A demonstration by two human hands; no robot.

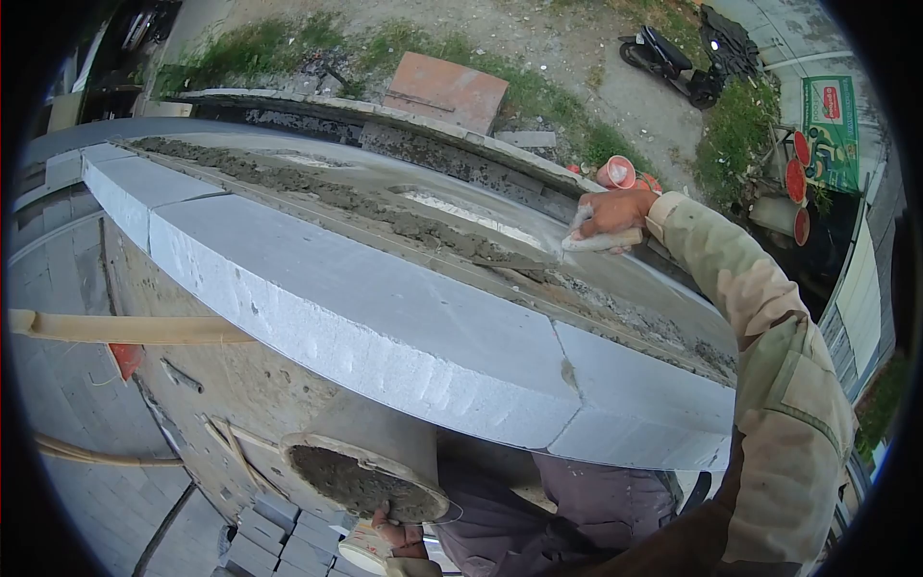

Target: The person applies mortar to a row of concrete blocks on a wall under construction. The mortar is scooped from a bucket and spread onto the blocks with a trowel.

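Near the far side of the ledge, my right hand (611,215) is wrapped round a pale handle (604,241) of a tool whose blade is hard to make out. Beside it, a rough strip of wet mortar (385,216) runs along the ledge. Light grey blocks (336,279) form a row along the near edge, with a thin string beside them. At the bottom, my left hand (397,534) grips the rim of a tilted bucket (370,476) with mortar inside.
A wooden pole (125,327) meets the wall at the left. Stacked blocks (279,539) lie below. Beyond the ledge are a reddish slab (445,91), a red-rimmed bucket (616,173), a motorcycle (673,62) and a green banner (832,135).
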